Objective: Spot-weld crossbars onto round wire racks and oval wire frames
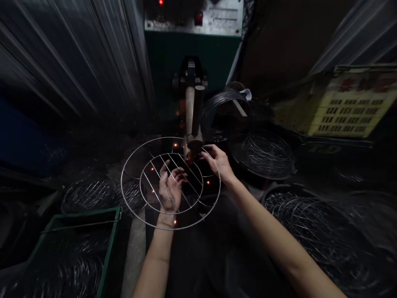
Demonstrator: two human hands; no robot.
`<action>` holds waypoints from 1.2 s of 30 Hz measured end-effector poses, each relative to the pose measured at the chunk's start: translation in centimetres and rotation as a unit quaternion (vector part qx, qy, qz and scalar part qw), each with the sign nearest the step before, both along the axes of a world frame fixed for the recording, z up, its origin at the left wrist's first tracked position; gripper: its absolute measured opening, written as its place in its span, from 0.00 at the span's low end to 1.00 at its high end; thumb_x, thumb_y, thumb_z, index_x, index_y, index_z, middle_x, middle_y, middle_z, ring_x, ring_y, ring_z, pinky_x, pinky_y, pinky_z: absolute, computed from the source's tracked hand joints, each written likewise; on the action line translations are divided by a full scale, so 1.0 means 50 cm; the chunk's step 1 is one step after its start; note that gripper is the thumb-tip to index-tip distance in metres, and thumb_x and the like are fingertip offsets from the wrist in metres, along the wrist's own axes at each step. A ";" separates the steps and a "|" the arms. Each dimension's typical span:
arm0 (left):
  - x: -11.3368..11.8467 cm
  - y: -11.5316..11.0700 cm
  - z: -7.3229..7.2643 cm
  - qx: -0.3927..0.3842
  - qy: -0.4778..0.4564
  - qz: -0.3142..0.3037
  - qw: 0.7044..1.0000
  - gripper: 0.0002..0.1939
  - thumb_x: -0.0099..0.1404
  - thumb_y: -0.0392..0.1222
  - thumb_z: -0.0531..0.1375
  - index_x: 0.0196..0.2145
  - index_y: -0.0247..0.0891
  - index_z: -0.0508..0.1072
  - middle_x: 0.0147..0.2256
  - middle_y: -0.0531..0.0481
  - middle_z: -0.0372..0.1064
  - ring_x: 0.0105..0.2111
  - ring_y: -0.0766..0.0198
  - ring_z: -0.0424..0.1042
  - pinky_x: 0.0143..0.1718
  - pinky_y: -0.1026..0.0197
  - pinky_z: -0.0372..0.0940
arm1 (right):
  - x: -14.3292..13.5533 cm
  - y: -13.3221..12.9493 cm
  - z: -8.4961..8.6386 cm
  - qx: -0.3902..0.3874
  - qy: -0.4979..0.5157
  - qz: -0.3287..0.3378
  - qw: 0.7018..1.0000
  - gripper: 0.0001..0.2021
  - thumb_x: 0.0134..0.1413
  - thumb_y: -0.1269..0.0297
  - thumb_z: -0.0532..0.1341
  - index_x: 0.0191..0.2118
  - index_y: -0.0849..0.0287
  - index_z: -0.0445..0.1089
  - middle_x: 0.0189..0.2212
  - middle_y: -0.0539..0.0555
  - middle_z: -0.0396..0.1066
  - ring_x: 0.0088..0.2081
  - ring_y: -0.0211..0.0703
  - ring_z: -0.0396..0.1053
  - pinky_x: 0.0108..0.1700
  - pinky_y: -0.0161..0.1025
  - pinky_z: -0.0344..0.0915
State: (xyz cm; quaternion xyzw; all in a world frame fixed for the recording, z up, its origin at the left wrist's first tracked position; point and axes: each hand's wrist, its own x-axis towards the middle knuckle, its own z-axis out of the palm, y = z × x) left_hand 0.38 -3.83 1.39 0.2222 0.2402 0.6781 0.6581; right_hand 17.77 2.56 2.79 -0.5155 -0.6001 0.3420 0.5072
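Metal arm (194, 120) overhangs rack (185, 197) near green crate (87, 217), left fingers (179, 171) half-curled and empty, right fingers (213, 151) pinching rim (220, 181).

Wire rack (175, 181) over L hand (170, 193), R hand (219, 162) at its far-R edge; machine arm (194, 116) at far edge, panel (186, 25) behind; crate (89, 216) w/ wire pcs (80, 273) near L, basket (344, 116) far R
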 end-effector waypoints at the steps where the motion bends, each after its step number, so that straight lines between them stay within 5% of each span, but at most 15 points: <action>1: 0.000 0.000 -0.001 0.000 0.002 -0.001 1.000 0.25 0.61 0.46 0.53 0.56 0.45 0.57 0.35 0.47 0.69 0.33 0.64 0.69 0.31 0.64 0.63 | 0.016 -0.022 0.004 -0.006 -0.001 -0.003 1.000 0.15 0.51 0.54 0.60 0.42 0.57 0.68 0.33 0.52 0.73 0.33 0.43 0.72 0.38 0.40 0.68; 5: 0.007 -0.007 -0.007 0.008 0.010 0.005 1.000 0.23 0.60 0.42 0.54 0.54 0.45 0.59 0.36 0.47 0.69 0.32 0.66 0.67 0.30 0.66 0.61 | 0.058 -0.122 0.017 -0.056 -0.031 0.037 0.997 0.17 0.52 0.55 0.61 0.47 0.55 0.69 0.41 0.54 0.73 0.41 0.45 0.71 0.46 0.43 0.68; 8: 0.018 -0.015 -0.011 0.024 0.024 0.053 0.998 0.23 0.59 0.41 0.54 0.53 0.47 0.59 0.36 0.48 0.68 0.31 0.66 0.66 0.29 0.66 0.59 | 0.048 -0.147 0.011 -0.077 0.011 0.025 0.997 0.16 0.51 0.54 0.62 0.44 0.56 0.70 0.37 0.54 0.73 0.38 0.46 0.73 0.43 0.43 0.69; 12: 0.023 -0.015 -0.007 0.024 0.047 0.102 0.993 0.23 0.60 0.40 0.53 0.53 0.49 0.57 0.35 0.50 0.68 0.29 0.67 0.65 0.27 0.66 0.58 | 0.013 -0.102 -0.006 -0.056 0.075 -0.024 0.995 0.15 0.49 0.51 0.62 0.38 0.57 0.69 0.32 0.53 0.72 0.31 0.44 0.73 0.35 0.41 0.70; 17: 0.014 0.001 0.000 0.023 0.051 0.119 0.991 0.21 0.60 0.41 0.53 0.51 0.49 0.57 0.35 0.51 0.67 0.28 0.67 0.65 0.25 0.66 0.58 | -0.009 -0.052 -0.009 0.011 -0.010 -0.003 1.000 0.13 0.52 0.52 0.60 0.34 0.57 0.69 0.30 0.53 0.72 0.33 0.44 0.70 0.38 0.40 0.67; 36: 0.018 0.033 -0.006 0.041 0.031 0.132 0.990 0.20 0.62 0.42 0.52 0.52 0.48 0.55 0.35 0.51 0.66 0.29 0.67 0.66 0.31 0.63 0.63 | -0.016 -0.014 -0.002 0.051 -0.057 -0.012 0.997 0.12 0.53 0.53 0.58 0.33 0.57 0.69 0.28 0.52 0.71 0.31 0.43 0.68 0.34 0.38 0.64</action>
